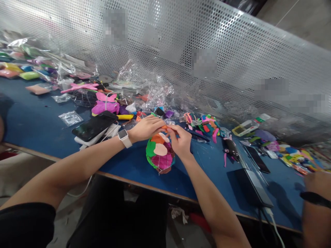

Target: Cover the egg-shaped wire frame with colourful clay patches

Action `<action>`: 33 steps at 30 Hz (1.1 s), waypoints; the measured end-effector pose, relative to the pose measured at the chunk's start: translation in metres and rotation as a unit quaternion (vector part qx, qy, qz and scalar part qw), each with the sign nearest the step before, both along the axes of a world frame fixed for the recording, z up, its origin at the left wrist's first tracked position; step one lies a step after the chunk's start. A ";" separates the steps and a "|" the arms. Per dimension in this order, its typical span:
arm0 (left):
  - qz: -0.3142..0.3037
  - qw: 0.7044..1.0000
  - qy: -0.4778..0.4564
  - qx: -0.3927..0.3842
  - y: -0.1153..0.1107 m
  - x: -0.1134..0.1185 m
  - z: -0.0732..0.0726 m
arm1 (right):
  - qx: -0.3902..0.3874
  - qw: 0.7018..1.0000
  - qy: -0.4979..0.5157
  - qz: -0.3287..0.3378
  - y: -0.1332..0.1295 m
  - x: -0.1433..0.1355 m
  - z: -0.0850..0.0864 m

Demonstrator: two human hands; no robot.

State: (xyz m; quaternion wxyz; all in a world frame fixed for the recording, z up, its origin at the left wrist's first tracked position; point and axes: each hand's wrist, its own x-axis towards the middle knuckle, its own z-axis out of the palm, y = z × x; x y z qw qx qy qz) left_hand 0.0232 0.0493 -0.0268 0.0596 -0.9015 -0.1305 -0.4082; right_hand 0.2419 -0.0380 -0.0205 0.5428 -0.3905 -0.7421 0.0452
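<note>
Both hands meet above a round wire-mesh form [161, 159] covered in patches of green, magenta, orange, pale pink and brown clay. My left hand [148, 128], with a watch on its wrist, has its fingers together at a small piece of orange clay [164, 127]. From the right, my right hand [181, 139] pinches the same orange clay between thumb and fingers. The form rests on the blue table [116, 160] just below the hands, its upper right part partly hidden by my right hand.
A black phone [95, 126] lies on a white device at left. Behind are clear wrappers [155, 91], pink and purple clay [106, 103] and a perforated metal screen [170, 41]. A black box [253, 187] with cables stands right, near another person's arm [317, 206].
</note>
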 end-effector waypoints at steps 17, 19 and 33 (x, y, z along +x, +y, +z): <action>-0.024 0.999 -0.025 -0.036 -0.005 -0.001 0.003 | 0.057 0.998 0.029 -0.020 0.001 -0.003 -0.001; -0.028 0.999 -0.013 -0.032 -0.005 -0.001 0.004 | 0.095 0.995 0.000 -0.030 0.000 -0.003 0.000; -0.037 0.996 0.027 -0.078 -0.008 -0.003 0.005 | 0.113 0.993 -0.012 -0.030 -0.001 -0.008 0.001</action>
